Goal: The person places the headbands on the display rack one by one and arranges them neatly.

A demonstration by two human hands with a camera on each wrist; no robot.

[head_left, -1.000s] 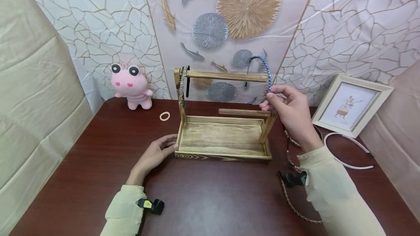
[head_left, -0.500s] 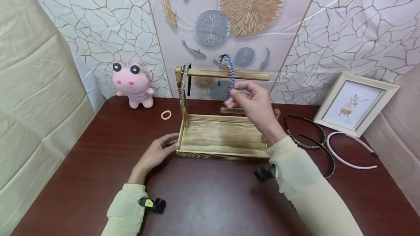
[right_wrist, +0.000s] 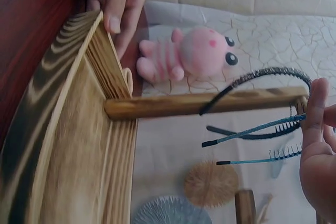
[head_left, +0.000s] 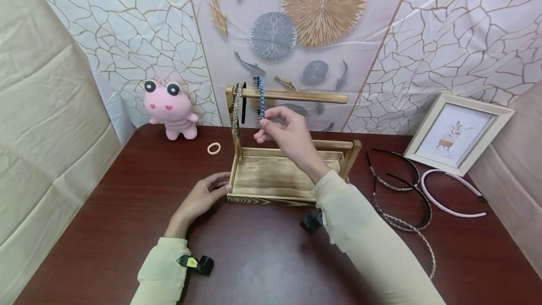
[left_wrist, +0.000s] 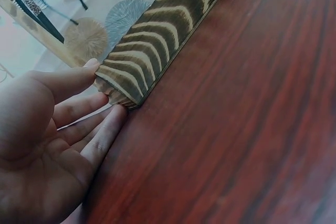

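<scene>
My right hand (head_left: pixel 290 138) pinches a blue headband (head_left: pixel 262 98) with comb teeth, held upright at the upper bar (head_left: pixel 309 97) of a wooden rack. In the right wrist view, the two dark-tipped ends of that headband stand apart. A glittery silver headband (head_left: pixel 236 112) hangs at the left end of the same bar. My left hand (head_left: pixel 201 201) touches the left end of the rack's tray (head_left: pixel 258 173). Its thumb rests at the corner and its fingertips lie against the end wall (left_wrist: pixel 116 92).
Right of the rack lie a white headband (head_left: pixel 449 208), dark headbands (head_left: pixel 427 206) and a thin braided one (head_left: pixel 429 248). A picture frame (head_left: pixel 459 133) leans behind them. At the back left are a pink plush toy (head_left: pixel 169 112) and a small beige ring (head_left: pixel 214 148).
My right hand has moved left along the upper bar with the blue headband, from the bar's right end to near the silver headband. The left hand has stayed at the tray's end.
</scene>
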